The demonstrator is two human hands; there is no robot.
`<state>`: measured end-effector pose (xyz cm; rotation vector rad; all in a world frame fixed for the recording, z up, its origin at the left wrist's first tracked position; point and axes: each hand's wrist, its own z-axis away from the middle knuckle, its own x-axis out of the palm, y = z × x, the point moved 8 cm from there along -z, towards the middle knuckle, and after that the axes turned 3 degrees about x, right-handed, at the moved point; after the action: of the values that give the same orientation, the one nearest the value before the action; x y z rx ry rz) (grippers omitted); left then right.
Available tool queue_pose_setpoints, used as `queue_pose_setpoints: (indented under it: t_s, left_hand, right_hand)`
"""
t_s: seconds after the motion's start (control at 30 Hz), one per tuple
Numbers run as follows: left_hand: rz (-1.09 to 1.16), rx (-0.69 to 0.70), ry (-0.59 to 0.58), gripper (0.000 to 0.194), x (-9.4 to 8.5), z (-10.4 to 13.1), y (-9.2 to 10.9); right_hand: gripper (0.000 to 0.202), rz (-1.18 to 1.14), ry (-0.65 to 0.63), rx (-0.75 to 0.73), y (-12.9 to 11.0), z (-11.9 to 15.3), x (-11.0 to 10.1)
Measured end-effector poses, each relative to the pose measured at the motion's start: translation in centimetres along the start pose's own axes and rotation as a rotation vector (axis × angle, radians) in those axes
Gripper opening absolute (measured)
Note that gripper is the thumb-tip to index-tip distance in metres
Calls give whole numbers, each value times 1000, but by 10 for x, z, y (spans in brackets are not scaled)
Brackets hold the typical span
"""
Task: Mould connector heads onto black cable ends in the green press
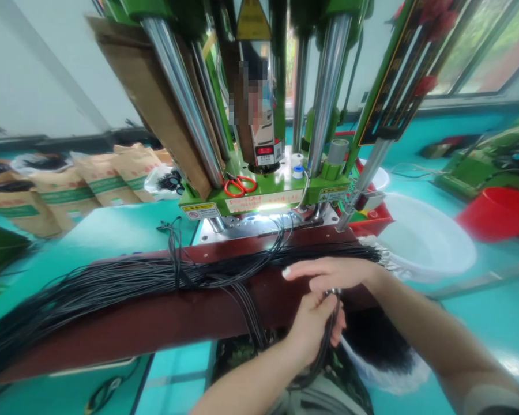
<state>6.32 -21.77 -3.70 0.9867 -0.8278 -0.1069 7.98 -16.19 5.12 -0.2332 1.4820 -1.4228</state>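
Observation:
My left hand (312,327) is closed around a small bunch of black cables (324,349), with their metal tips poking up above the fist. The rest of that bunch hangs down over my lap. Just above it, my right hand (339,273) reaches leftward with the index finger stretched out and something white on its fingertip. It hovers close over the cable tips; whether it touches them I cannot tell. A thick bundle of black cables (134,288) lies along the brown bench (177,320), and a few strands loop up toward the machine's lit plate (259,222).
A green press machine (263,193) with steel columns rises behind the bench, red-handled scissors (240,185) on its ledge. At right are a white basin (428,236) and a red bucket (499,213). Paper sacks (69,190) line the left. A lined container of black pieces (380,346) stands below my right arm.

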Motion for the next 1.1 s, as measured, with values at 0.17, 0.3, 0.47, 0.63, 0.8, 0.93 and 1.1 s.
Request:
queue_pose_setpoints:
  t_s: [0.17, 0.3, 0.47, 0.63, 0.8, 0.93, 1.1]
  left_hand:
    - [87, -95, 12, 36, 0, -8, 3]
    - [121, -148, 9, 35, 1, -18, -4]
    - [102, 43, 36, 32, -7, -28, 14]
    - [74, 270, 186, 23, -41, -24, 48]
    - [64, 266, 232, 23, -57, -21, 47]
    - [34, 280, 241, 26, -63, -20, 42]
    - [-16, 234, 261, 33, -71, -19, 35]
  right_hand:
    - [50, 130, -28, 91, 12, -7, 0]
    - [56, 218, -20, 161, 17, -11, 2]
    - [41, -41, 172, 69, 27, -17, -20]
    - [37, 542, 706, 426, 94, -7, -89]
    - [42, 754, 690, 575, 139, -18, -101]
    - [33, 805, 580, 622, 138, -23, -102]
    - [13, 677, 434, 649, 112, -5, -95]
